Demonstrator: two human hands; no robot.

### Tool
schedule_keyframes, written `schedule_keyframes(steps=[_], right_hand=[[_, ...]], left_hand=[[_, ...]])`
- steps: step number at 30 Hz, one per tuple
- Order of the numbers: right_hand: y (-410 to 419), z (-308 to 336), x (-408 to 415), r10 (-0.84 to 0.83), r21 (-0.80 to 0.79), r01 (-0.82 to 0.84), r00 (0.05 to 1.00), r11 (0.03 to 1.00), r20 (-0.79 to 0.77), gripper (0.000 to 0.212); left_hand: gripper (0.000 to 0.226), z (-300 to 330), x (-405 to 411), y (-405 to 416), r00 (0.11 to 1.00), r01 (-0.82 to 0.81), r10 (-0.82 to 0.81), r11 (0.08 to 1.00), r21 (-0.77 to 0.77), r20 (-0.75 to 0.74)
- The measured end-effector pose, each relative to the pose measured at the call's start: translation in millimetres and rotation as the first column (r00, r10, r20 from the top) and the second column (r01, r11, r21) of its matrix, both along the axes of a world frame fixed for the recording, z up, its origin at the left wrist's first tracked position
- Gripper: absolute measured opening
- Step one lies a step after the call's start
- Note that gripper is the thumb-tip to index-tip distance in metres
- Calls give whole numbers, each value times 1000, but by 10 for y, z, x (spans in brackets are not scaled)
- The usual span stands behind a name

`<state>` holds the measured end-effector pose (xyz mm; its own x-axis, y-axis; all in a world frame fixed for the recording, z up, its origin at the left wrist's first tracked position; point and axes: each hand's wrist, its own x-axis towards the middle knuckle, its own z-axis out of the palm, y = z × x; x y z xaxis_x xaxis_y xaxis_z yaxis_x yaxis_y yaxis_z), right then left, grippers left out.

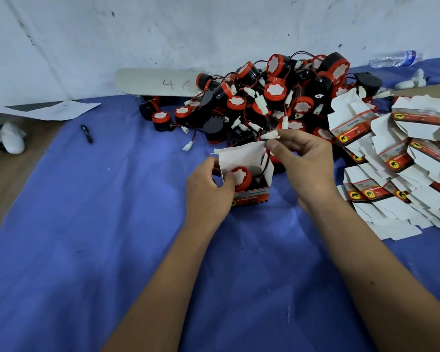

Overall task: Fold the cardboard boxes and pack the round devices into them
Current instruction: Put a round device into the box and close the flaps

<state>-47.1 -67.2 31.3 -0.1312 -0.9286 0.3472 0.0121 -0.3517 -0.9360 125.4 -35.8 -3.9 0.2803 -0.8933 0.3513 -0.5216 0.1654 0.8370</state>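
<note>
White plastic showed between the thumb and forefinger of the right hand, which pinched a small connector just above the box, the other fingers loosely curled. Thin red and black wires ran from the connector down into the box, where a round device lay with its red-rimmed white face turned up. The left hand gripped the box's near left corner, thumb hooked over the wall and touching the device's rim, steadying the carton on the blue cloth; its top flap stood open behind. The device looked light but rigid, a hard plastic shell best taken by its rim or body; the wires seemed limp and easily snagged, so the connector was the sensible hold for coiling them in. The box appeared thin, light cardboard that would crush or skid under pressure, better held at corners and folded along its creases. Beyond the hands sat the heap of devices with tangled leads, and to the right a spread of flat boxes, touching the heap's edge.
</note>
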Motion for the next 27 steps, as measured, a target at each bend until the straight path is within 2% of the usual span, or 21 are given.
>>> schedule_keyframes(steps=[3, 6, 9, 11, 13, 17, 23, 27], right_hand=[[-24, -13, -46, -41, -63, 37, 997, 997, -67, 25], [-28, -19, -65, -6, -130, -23, 976, 991, -219, 37], [-1, -32, -9, 25, -142, -77, 942, 987, -334, 26], [8, -57, 25, 12, -148, -64, 946, 987, -325, 19], [-7, -60, 22, -2, -130, -28, 973, 991, -229, 17], [-30, -17, -46, 13, -48, -9, 996, 999, 91, 13], [2, 71, -69, 100, -59, -86, 947, 995, 304, 11], [7, 118, -127, 160, -70, -145, 851, 987, 500, 13]], left_hand=[[15, 1, 20, 12, 1000, -18, 18, 1000, 2, -1], [16, 1, 31, 16, 1000, -28, 28, 1000, 5, 7], [17, 13, 28, 17, 1000, -13, 13, 1000, -2, 18], [20, 10, 28, 14, 999, -21, 21, 1000, 0, 37], [19, 6, 40, 13, 998, -40, 40, 999, -7, 39], [16, 5, 62, 8, 999, -44, 44, 999, 3, 32], [3, 19, 105, -3, 999, -12, 13, 1000, 28, -41], [8, 28, 143, -5, 998, -14, 17, 999, 33, -67]])
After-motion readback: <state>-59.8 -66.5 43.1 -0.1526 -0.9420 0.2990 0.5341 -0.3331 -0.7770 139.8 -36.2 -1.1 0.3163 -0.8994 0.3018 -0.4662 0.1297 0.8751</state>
